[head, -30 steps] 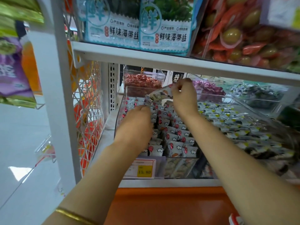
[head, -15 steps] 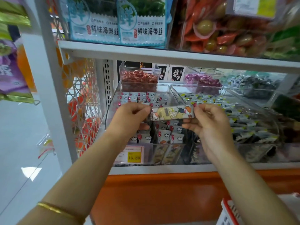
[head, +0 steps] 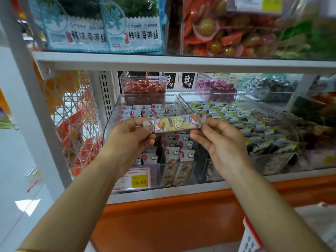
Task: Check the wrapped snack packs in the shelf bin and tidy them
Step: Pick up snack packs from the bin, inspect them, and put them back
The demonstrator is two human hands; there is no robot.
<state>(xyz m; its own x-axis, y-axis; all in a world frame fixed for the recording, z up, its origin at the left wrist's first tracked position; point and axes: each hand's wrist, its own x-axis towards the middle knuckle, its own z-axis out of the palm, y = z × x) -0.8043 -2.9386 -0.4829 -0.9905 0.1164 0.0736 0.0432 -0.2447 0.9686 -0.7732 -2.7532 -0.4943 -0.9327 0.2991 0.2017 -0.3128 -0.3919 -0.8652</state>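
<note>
Two white shelves point(head: 181, 63) carry clear bins point(head: 113, 120) above an orange base point(head: 163, 224).

The snack pack point(head: 175, 123), lifted from the far end of the bin point(head: 116, 113), is now held level nearer the front, with the left hand point(head: 131, 140) newly pinching its left end.

The two ends of the snack pack point(head: 175, 123) vanish under the fingers of the left grip point(head: 127, 140) and right grip point(head: 221, 144), and its print is too blurred to read. The left forearm covers the left part of the price tag point(head: 139, 180). The top edge cuts off the seaweed bags point(head: 101, 33), and the lower right corner cuts off a red-rimmed basket point(head: 251, 239).
</note>
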